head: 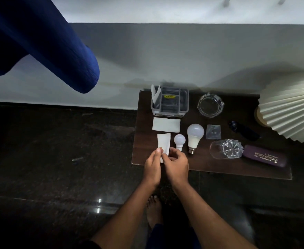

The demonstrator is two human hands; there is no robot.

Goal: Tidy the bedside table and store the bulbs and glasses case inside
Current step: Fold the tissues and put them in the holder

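A dark wooden bedside table [219,168] carries a small white bulb [179,141] and a larger white bulb [194,135] lying side by side. A purple glasses case [266,156] with gold lettering lies near the front right. At the table's front left corner, my left hand [153,168] and my right hand [177,165] both pinch the near end of a white folded paper [164,141]. My right hand is just in front of the small bulb.
A grey organiser [170,102] with paper in it stands at the back, a white sheet [166,124] before it. A glass ashtray [210,105], a small clear packet [213,132], a tipped crystal glass [225,149], dark sunglasses [244,131] and a pleated lamp shade [291,108] share the top. A blue curtain [39,42] hangs left.
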